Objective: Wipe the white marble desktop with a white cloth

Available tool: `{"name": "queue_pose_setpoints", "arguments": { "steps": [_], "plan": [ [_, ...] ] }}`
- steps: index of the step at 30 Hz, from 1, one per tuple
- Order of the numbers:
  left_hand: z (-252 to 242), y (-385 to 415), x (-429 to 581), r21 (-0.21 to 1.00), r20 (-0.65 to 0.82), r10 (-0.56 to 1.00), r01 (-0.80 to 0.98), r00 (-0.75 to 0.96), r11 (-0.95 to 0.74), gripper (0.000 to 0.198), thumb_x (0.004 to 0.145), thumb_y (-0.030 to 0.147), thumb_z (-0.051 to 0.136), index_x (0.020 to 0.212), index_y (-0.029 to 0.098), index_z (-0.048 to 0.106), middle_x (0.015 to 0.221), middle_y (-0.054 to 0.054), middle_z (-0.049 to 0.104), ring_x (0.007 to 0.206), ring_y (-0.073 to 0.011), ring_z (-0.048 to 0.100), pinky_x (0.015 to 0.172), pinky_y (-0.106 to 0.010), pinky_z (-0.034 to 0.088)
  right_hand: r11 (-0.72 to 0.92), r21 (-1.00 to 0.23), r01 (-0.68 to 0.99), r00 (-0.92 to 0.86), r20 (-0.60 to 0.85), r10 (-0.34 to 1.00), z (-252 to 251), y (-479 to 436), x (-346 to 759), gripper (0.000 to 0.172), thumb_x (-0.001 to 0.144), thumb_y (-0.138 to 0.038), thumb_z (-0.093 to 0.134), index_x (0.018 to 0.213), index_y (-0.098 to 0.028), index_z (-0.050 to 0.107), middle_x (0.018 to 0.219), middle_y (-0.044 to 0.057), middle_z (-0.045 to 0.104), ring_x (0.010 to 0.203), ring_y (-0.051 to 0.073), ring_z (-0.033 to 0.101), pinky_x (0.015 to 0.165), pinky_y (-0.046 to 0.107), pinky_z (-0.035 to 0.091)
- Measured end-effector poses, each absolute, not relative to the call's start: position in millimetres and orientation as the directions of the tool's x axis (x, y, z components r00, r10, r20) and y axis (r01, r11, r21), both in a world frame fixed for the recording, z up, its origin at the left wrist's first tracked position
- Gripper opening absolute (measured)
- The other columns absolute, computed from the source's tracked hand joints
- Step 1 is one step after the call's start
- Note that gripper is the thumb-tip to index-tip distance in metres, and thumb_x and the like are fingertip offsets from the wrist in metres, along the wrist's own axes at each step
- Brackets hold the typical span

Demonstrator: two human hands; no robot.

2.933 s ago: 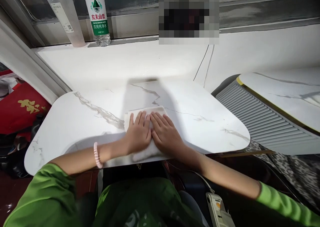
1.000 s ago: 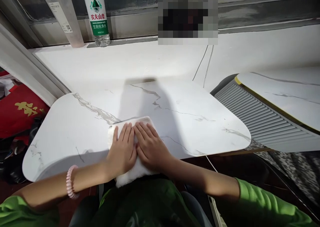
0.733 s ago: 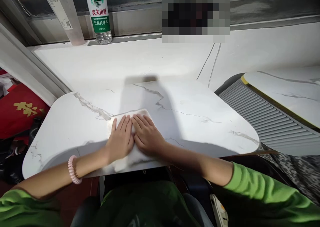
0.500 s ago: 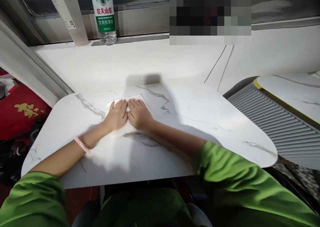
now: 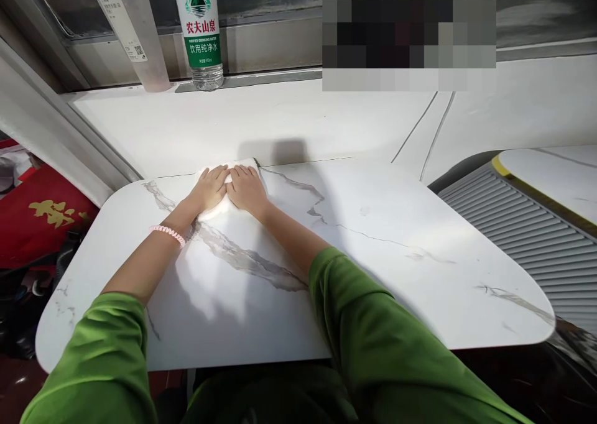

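Observation:
A white cloth (image 5: 219,210) lies at the far edge of a white marble table (image 5: 373,268). My left hand (image 5: 211,188) and my right hand (image 5: 246,189) lie flat on it side by side, fingers stretched out and pointing away from me. Both arms reach far forward over the table top. A pink coil band sits on my left wrist. Most of the cloth is hidden under my hands.
Behind the table runs a white window ledge (image 5: 289,119) with a green-labelled water bottle (image 5: 201,32) and a clear tube (image 5: 133,32). A ribbed grey panel (image 5: 527,231) and a second marble top (image 5: 555,175) stand at the right. Red cloth items (image 5: 41,219) lie at the left.
Both hands have pushed the cloth from the near edge of the table, across the top, to its far edge. My arms are now stretched out.

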State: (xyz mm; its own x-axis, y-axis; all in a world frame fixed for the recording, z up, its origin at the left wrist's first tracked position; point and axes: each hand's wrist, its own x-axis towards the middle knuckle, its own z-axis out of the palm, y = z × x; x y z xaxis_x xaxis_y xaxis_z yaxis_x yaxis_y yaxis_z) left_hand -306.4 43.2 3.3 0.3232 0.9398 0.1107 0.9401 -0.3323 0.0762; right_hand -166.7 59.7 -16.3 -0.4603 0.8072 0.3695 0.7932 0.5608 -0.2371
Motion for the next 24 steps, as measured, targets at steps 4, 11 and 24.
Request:
{"name": "queue_pose_setpoints", "arguments": {
  "steps": [4,11,24],
  "plan": [
    [5.8,17.4,-304.9,0.055,0.075,0.938,0.938,0.338,-0.342,0.055,0.096,0.024,0.023,0.146,0.006,0.036,0.157,-0.015,0.032,0.147,-0.0249,0.027,0.122,-0.047,0.016,0.572,-0.235,0.786,-0.471,0.372,0.8,-18.8,36.8,-164.8,0.046,0.093,-0.015,0.033,0.131,0.0,0.053,0.142,0.021,0.053,0.136,0.029,0.043,0.116,0.045,0.024],
    [2.9,-85.2,-299.0,0.024,0.094,0.922,0.925,0.375,-0.379,0.054,0.097,0.024,0.024,0.145,0.003,0.038,0.156,-0.018,0.034,0.147,-0.027,0.028,0.122,-0.051,0.017,0.64,-0.243,0.729,-0.53,0.392,0.752,-22.5,-62.5,-149.9,0.054,0.093,-0.021,0.034,0.138,0.006,0.047,0.146,0.024,0.047,0.14,0.033,0.039,0.119,0.053,0.02],
    [1.7,-241.3,-289.6,0.006,0.176,0.952,0.967,0.249,-0.254,0.053,0.1,0.025,0.022,0.143,-0.001,0.041,0.152,-0.022,0.038,0.146,-0.0302,0.029,0.12,-0.054,0.021,0.886,-0.205,0.415,-0.804,0.374,0.463,-16.0,-171.9,-134.8,0.06,0.092,-0.024,0.037,0.139,0.013,0.042,0.147,0.031,0.041,0.142,0.036,0.034,0.118,0.053,0.031]
  ]
}}
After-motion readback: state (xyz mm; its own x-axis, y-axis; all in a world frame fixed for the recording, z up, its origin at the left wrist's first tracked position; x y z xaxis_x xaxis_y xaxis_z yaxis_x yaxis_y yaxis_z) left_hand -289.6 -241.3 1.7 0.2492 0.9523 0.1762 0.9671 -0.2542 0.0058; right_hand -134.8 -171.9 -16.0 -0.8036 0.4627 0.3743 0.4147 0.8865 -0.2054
